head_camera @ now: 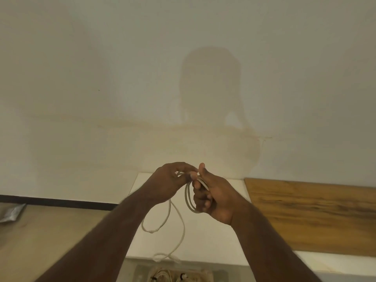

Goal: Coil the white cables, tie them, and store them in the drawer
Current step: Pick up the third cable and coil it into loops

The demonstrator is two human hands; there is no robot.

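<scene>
A white cable (188, 198) hangs between both raised hands above a white cabinet top (223, 231). My right hand (211, 197) grips a few finished loops of it, thumb pointing up. My left hand (173, 180) pinches the cable's free run just left of that coil. Slack drops below in a long loop, and its tail lies on the cabinet's front edge. Below, an open drawer (142, 271) shows coiled white cables (162, 276) bound with dark ties; its lower part is cut off by the frame.
A wooden board (315, 216) lies on the cabinet to the right. A pale wall rises right behind. To the left are a tan floor with a dark skirting line and a silvery bag (11, 212) at the frame's edge.
</scene>
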